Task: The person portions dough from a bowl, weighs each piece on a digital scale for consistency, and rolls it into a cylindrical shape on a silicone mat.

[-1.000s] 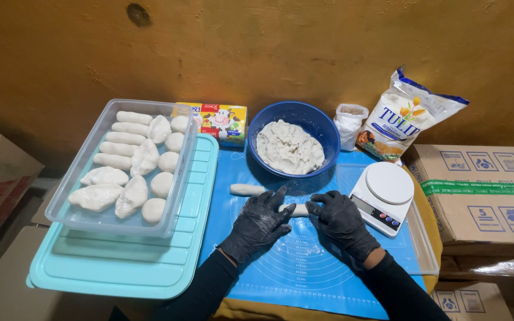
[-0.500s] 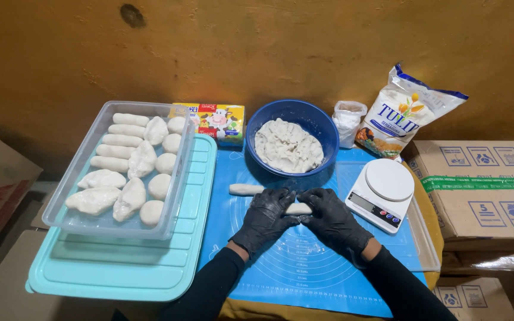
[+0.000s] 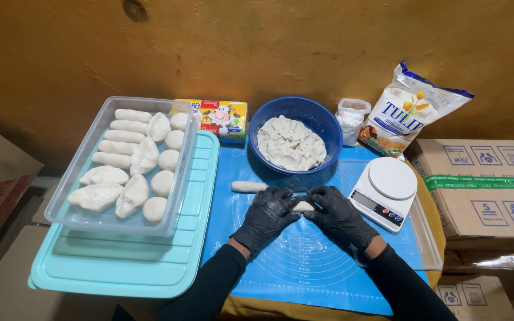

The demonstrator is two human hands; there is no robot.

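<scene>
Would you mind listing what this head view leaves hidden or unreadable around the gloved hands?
- Dough piece: mostly covered by the left hand and right hand; shape unclear.
- Kitchen scale display: too small to read.
- Silicone mat underneath: arms cover part.

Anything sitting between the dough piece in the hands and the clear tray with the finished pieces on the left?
Nothing visible. The dough piece sits between the left hand and right hand on the blue mat. Toward the clear tray lies only bare mat; the small dough log lies farther back, off that line.
</scene>
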